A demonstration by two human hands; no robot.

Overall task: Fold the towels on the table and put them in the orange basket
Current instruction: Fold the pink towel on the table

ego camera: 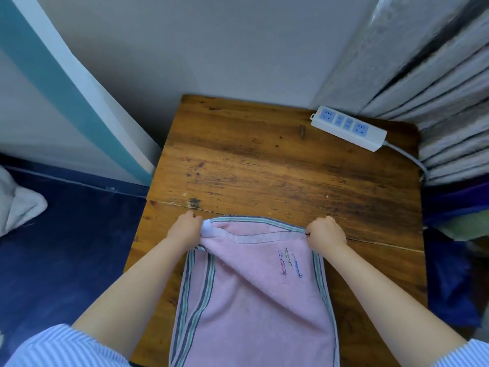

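Observation:
A pink towel [254, 295] with striped green and grey borders and a small embroidered design lies on the near half of the wooden table [264, 160]. My left hand [186, 227] pinches its far left corner, where a white loop tag sticks out. My right hand [326, 233] pinches the far right corner. The far edge is held taut between both hands and is doubled over the layer below. The towel's near end runs off the bottom of the view. No orange basket is in sight.
A white power strip [349, 127] with blue sockets lies at the table's far right corner, its cable trailing off the right edge. Grey pleated curtains [436, 88] hang at right. Blue floor [66, 247] and a pale cloth [18, 205] are at left; coloured fabrics [460, 223] pile at right.

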